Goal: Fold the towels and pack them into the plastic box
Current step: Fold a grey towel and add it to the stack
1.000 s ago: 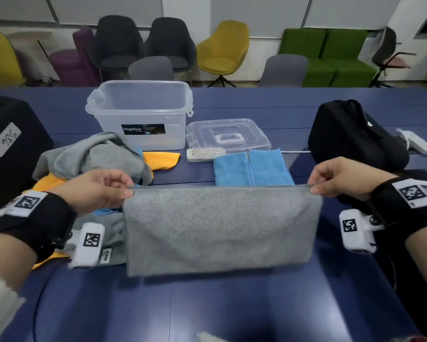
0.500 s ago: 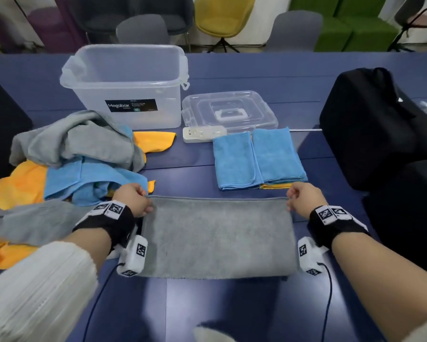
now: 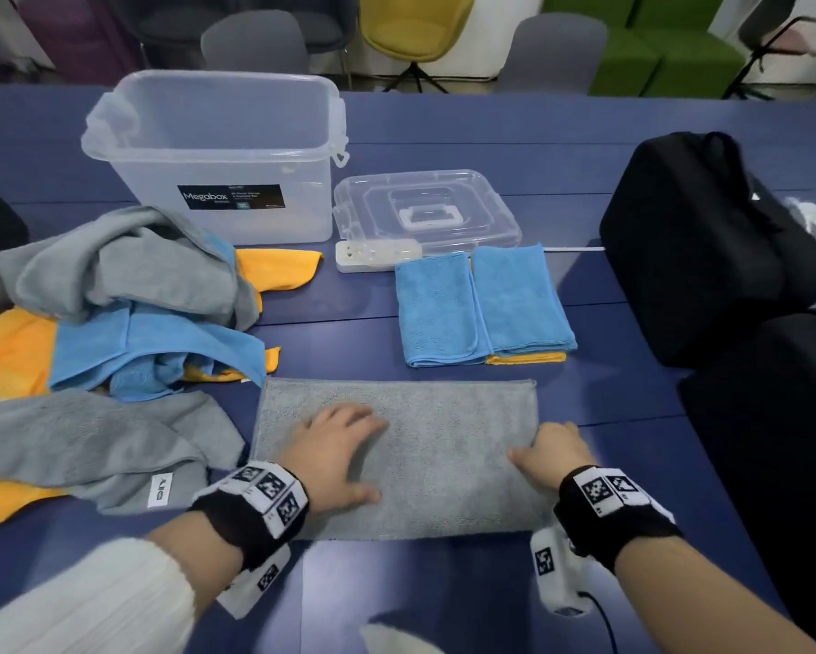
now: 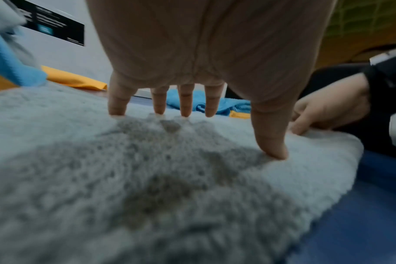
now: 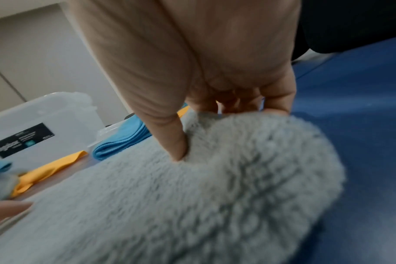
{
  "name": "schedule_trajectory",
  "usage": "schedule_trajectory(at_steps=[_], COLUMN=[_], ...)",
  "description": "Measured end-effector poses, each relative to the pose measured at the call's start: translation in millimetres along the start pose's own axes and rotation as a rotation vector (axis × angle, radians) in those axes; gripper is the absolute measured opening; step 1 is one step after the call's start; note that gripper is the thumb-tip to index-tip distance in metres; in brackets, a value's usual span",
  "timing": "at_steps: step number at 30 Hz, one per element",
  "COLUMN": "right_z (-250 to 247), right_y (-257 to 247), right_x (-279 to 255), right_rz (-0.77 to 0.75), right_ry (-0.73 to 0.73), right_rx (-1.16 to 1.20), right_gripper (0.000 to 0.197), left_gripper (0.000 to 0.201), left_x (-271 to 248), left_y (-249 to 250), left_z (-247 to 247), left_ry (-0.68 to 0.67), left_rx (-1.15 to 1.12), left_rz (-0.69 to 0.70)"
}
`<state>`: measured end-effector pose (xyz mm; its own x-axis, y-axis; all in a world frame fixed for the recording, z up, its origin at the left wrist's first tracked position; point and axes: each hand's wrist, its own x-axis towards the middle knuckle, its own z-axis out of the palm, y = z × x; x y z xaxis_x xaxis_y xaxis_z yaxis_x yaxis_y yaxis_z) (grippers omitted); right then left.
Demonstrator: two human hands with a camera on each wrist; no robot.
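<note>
The half-folded grey towel lies flat on the table. It is pressed by the left hand, fingers spread; its right edge is pinched by the right hand. Edges should be aligned before creasing.

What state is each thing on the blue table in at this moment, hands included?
Grey fleece towel: folded, flat on table.
Left hand: spread flat, pressing it.
Right hand: gripping its right edge.
Clear plastic box: open, upright, apparently empty.
Clear lid: off, beside box.
Two blue towels: folded, side by side.
Grey, blue and orange towel heap: unfolded.
</note>
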<state>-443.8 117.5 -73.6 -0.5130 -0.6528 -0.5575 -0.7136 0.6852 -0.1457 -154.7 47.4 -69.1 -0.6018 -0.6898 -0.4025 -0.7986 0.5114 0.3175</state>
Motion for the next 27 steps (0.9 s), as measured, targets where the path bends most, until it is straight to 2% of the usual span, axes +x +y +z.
schedule_trajectory(at_steps=[4, 7, 9, 11, 13, 14, 17, 20, 22, 25, 27], right_z=[-8, -16, -14, -5, 8, 16, 31, 40, 46, 46, 35], right_y=[-4, -20, -38, -58, -74, -82, -100, -109, -110, -105, -99], right_x=[-9, -25, -37, -45, -49, -49, -51, -52, -54, -60, -60], right_rz=[-0.107, -0.260, -0.354, -0.426, -0.491, -0.518, -0.588, -0.623, -0.631, -0.561, -0.546], right_ry=[-0.064, -0.085, -0.096, -0.118, -0.135, -0.150, -0.195, -0.243, -0.332, -0.466, -0.462], right_rx=[0.164, 0.364, 0.399, 0.374, 0.360, 0.373, 0.403, 0.334, 0.362, 0.535, 0.565], right_gripper=[0.016, 0.025, 0.034, 0.039, 0.034, 0.032, 0.035, 0.034, 0.033, 0.030, 0.020], left_gripper=[0.103, 0.099, 0.083, 0.058, 0.031, 0.025, 0.040, 0.036, 0.029, 0.017, 0.015], left_x=[6, 7, 10, 15, 19, 21, 27, 31, 34, 36, 36], left_y=[10, 14, 19, 24, 27, 27, 20, 14, 10, 3, 2], left_z=[8, 5, 6, 6, 5, 5, 8, 11, 15, 18, 18], left_ry=[-0.094, -0.050, 0.056, 0.166, 0.215, 0.221, 0.160, 0.087, 0.121, 0.157, 0.161], left_rx=[0.133, 0.099, -0.090, -0.359, -0.567, -0.666, -0.982, -1.241, -1.207, -0.979, -0.962], left_rz=[-0.033, -0.018, 0.033, 0.066, 0.014, -0.031, -0.175, -0.305, -0.338, -0.333, -0.324])
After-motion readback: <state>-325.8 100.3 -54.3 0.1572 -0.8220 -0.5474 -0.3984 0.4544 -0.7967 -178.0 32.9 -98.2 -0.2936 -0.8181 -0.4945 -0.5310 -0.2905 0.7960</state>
